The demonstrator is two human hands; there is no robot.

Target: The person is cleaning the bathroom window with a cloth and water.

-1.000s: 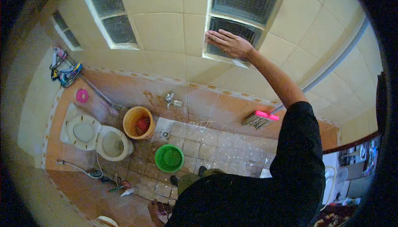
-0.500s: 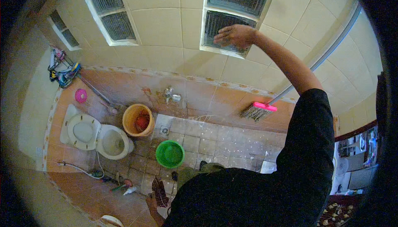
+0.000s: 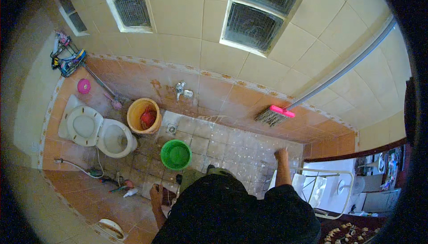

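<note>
At the lower left, my left hand (image 3: 156,195) is closed beside a dark red, packet-like thing (image 3: 168,197) that it seems to hold; its far part is hidden by my body. My right hand (image 3: 281,154) hangs low over the tiled floor (image 3: 232,152) on the right, its fingers curled in, and whatever may be inside cannot be seen. White specks are scattered over the floor tiles near it. Between my feet and the wall stands a green basin (image 3: 176,155). An orange bucket (image 3: 143,115) with a red thing (image 3: 148,118) inside stands behind it.
A toilet (image 3: 117,138) with its lid up is at the left. A pink-headed broom (image 3: 282,111) leans on the far wall, right of a tap (image 3: 180,90). Bottles and brushes (image 3: 125,186) lie lower left. At the right, a white metal frame (image 3: 350,190) stands by the doorway.
My right arm has swung down from the window's height to low over the floor on the right. The left hand has shifted slightly up and left. The view has tilted a little.
</note>
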